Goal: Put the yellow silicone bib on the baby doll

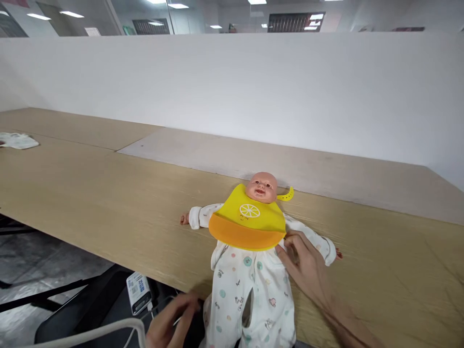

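A baby doll point(261, 187) lies on its back on the table, arms spread, in a white printed outfit point(232, 285). Over its chest is a yellow silicone bib point(232, 205) with a white citrus slice print and an orange catch pocket point(246, 233). One perforated strap end point(286, 195) sticks out beside the head. My right hand point(306, 266) pinches the bib's lower right corner between thumb and fingers. Low at the table's front edge, my left hand point(174, 319) is slightly blurred, its fingers loosely bent and apart, with nothing seen in them, near the doll's leg.
A white cloth point(18, 140) lies at the table's far left. Below the front edge are a white labelled device point(138, 292) with a cable plugged in and a pale curved tube point(97, 331). A white partition point(232, 87) stands behind the wooden table point(119, 203).
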`<action>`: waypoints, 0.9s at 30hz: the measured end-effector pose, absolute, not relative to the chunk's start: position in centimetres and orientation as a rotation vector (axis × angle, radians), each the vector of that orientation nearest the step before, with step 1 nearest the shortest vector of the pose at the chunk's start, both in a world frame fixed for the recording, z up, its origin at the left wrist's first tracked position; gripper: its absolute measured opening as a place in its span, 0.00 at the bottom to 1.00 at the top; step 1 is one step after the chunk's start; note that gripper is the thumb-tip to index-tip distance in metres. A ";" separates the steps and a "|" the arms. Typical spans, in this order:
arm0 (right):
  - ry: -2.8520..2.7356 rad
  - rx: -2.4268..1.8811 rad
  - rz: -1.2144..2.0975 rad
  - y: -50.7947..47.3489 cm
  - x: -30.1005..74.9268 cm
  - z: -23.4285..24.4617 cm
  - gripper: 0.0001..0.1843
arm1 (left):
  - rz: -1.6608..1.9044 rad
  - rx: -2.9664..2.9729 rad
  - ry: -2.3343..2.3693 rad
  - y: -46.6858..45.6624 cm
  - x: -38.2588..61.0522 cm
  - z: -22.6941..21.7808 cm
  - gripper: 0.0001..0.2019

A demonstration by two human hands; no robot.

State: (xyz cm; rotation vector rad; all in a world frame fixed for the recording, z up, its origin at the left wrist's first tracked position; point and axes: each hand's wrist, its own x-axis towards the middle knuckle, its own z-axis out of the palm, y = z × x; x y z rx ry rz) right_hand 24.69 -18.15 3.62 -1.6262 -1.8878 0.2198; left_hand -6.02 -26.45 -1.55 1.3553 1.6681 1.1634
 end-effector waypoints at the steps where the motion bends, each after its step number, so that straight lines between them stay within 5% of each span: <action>1: -1.842 -1.634 0.302 -18.3 24.9 3.3 0.06 | 1.159 1.361 1.636 -24.8 -5.4 -1.2 0.14; 8: -1.875 -1.611 0.492 -17.9 24.9 3.9 0.08 | 0.963 1.415 1.446 -15.7 -1.8 2.0 0.23; 14: -2.081 -1.403 0.076 -18.8 23.8 4.2 0.31 | 1.174 1.027 1.134 -15.3 -1.2 2.0 0.16; 19: -2.119 -1.387 -0.249 -19.0 22.6 4.1 0.19 | 1.348 0.837 1.030 -15.8 0.1 3.1 0.16; 27: -2.417 -0.964 -0.470 -19.8 19.7 4.7 0.17 | 1.368 1.024 1.103 -15.0 0.4 4.0 0.09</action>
